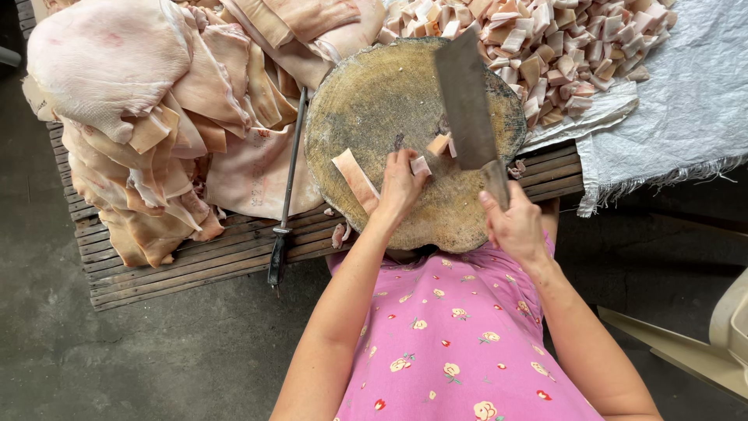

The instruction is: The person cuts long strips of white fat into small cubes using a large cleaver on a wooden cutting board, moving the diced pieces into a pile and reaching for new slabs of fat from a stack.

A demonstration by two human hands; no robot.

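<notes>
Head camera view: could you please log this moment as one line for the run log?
left hand: pressing pork skin strip on round chopping block | right hand: gripping cleaver, blade over block | cut pieces: beside blade

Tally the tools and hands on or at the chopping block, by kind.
Cleaver: 1, in the right hand
Sharpening steel: 1
Round wooden block: 1
Hands: 2, left hand on a pork-skin strip
Total: 5

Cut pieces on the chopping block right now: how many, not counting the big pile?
2 clearly: one pale cube at the left hand's fingers, one piece beside the cleaver blade. The uncut strip lies further left. The blade may hide more.
</notes>
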